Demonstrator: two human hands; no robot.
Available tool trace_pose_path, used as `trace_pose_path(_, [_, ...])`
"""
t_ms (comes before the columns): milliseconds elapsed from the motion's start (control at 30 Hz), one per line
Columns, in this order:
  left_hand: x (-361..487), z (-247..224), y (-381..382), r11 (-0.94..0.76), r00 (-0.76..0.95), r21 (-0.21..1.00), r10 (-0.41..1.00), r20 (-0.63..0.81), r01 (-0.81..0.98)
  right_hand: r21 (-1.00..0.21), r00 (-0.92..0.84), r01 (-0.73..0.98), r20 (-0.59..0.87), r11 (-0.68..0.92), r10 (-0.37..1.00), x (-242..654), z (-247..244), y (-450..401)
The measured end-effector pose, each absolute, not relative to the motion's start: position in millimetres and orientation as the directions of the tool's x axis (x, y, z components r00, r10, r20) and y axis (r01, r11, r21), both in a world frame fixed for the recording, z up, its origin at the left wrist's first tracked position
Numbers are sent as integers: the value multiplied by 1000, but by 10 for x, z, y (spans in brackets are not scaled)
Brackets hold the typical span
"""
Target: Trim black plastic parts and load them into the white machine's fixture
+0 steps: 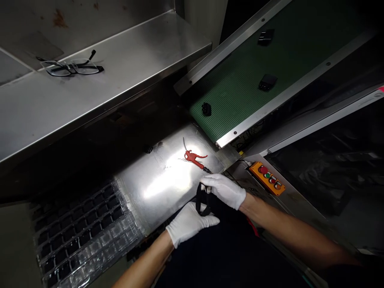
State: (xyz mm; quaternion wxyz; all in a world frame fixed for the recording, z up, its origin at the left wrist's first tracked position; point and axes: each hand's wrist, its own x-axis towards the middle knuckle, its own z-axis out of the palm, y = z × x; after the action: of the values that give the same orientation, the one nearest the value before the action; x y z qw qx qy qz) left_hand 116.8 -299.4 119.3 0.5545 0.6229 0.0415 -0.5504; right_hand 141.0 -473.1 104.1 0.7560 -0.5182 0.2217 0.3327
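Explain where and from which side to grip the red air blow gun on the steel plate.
Take its red handle from above, approaching from the hose end beside the right hand. The gun lies flat on the steel plate, so a grip can close around the handle, clear of the thin nozzle.

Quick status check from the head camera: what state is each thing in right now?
Left hand: gloved, gripping black strap.
Right hand: gloved, gripping the same strap.
Red air gun: lying on steel plate.
Glasses: unfolded on steel shelf.
Green conveyor belt: carrying three black parts.
Clear plastic tray: holding black parts, some cells empty.
Orange control box: button states unclear.
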Motion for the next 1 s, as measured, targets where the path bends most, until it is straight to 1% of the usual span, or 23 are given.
trace_pose_path(67, [1231, 1245, -2828, -462, 358, 655, -577, -734, 597, -628, 683, -730, -690, 270, 240, 1390, 994, -4765])
trace_pose_path(167, [1248, 1283, -2583, -647, 403, 651, -515, -757, 396, -623, 683, -729, -693, 283, 233, 1365, 967, -4806])
trace_pose_path(233, [1177, 1243, -2498, -664, 403, 661, -530, -746, 350, -608, 671, -741, -686, 287, 280, 1359, 988, -4812])
trace_pose_path(300, [1049, 1157, -2486, -580, 423, 706, -565, -709, 407, -588, 652, -758, -672, 283, 351, 1353, 1025, -4806])
trace_pose_path(333, [975, 1106, -2498, -519, 460, 726, -561, -688, 452, -581, 641, -767, -666, 273, 383, 1346, 1041, -4803])
trace_pose_path(400, [831, 1010, -2535, -382, 569, 751, -492, -659, 539, -567, 603, -791, -658, 231, 450, 1321, 1058, -4799])
trace_pose_path(500, [696, 939, -2574, -178, 692, 765, -337, -639, 620, -579, 535, -805, -610, 133, 585, 1274, 1038, -4805])
trace_pose_path(567, [680, 951, -2575, -52, 702, 743, -287, -651, 668, -613, 498, -788, -571, 65, 653, 1260, 1011, -4815])
trace_pose_path(633, [709, 990, -2569, 45, 669, 684, -260, -696, 728, -643, 461, -765, -571, -21, 680, 1271, 995, -4821])
trace_pose_path(733, [777, 1043, -2565, 104, 625, 620, -240, -743, 778, -654, 399, -745, -594, -131, 698, 1325, 1011, -4800])
trace_pose_path(833, [817, 1050, -2567, 93, 616, 615, -249, -747, 783, -668, 359, -718, -597, -197, 717, 1377, 1063, -4736])
trace_pose_path(933, [821, 1041, -2571, 86, 599, 597, -235, -766, 797, -713, 346, -672, -539, -198, 768, 1387, 1109, -4690])
trace_pose_path(1000, [821, 1058, -2585, 84, 564, 561, -229, -793, 823, -754, 327, -611, -516, -240, 792, 1371, 1119, -4711])
